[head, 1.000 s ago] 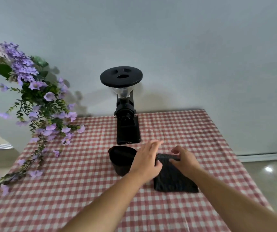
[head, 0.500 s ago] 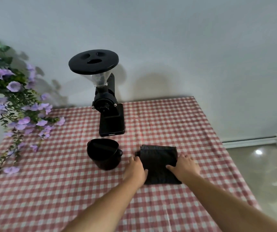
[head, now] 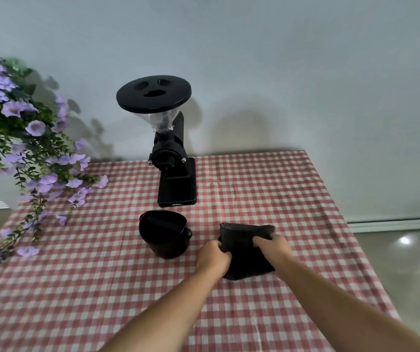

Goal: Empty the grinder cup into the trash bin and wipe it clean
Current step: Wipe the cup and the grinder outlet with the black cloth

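Note:
The black grinder cup (head: 164, 236) stands upright on the checked tablecloth, in front of the black coffee grinder (head: 172, 158). To its right lies a folded black cloth (head: 242, 247). My left hand (head: 212, 257) grips the cloth's left edge, and my right hand (head: 271, 246) grips its upper right part. The cloth's near half is lifted and bunched between both hands. Neither hand touches the cup. No trash bin is in view.
A red-and-white checked tablecloth (head: 102, 288) covers the table, whose right edge drops to a shiny floor (head: 407, 262). Purple artificial flowers (head: 26, 148) hang over the left side. A grey wall stands behind the grinder.
Both hands went from resting flat on the cloth to closing on its edges, and the cloth now bunches up. The view swung left, then partly back.

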